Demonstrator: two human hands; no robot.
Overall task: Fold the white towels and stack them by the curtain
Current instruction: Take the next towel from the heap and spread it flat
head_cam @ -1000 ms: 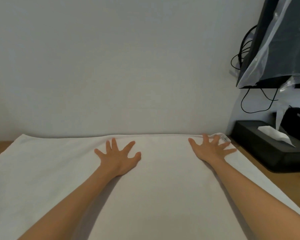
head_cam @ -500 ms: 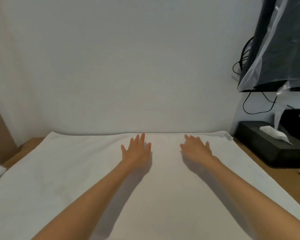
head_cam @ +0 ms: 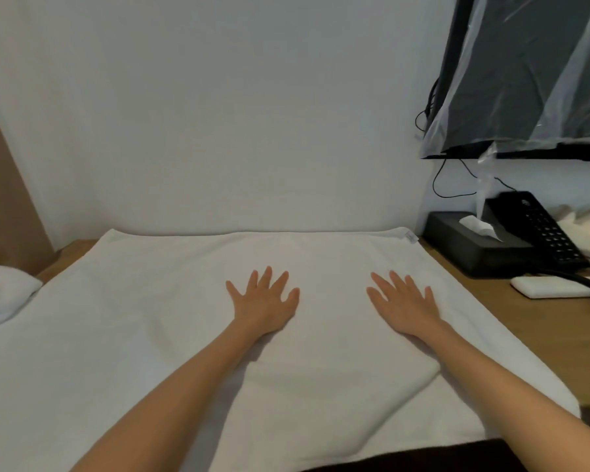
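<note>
Both flat hands, left hand (head_cam: 265, 302) and right hand (head_cam: 404, 304), pressed the soft, floppy towel (head_cam: 143, 321) (best grabbed by its corners).

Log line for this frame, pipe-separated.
left hand: open, flat on white towel | right hand: open, flat on white towel | white towel: spread over wooden table

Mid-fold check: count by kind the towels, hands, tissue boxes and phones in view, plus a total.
White towels: 2, the spread towel and the bunched towel at left.
Hands: 2, left hand and right hand, both flat on the spread towel.
Tissue boxes: 1, the black tissue box.
Phones: 1, the black telephone.
Total: 6
</note>
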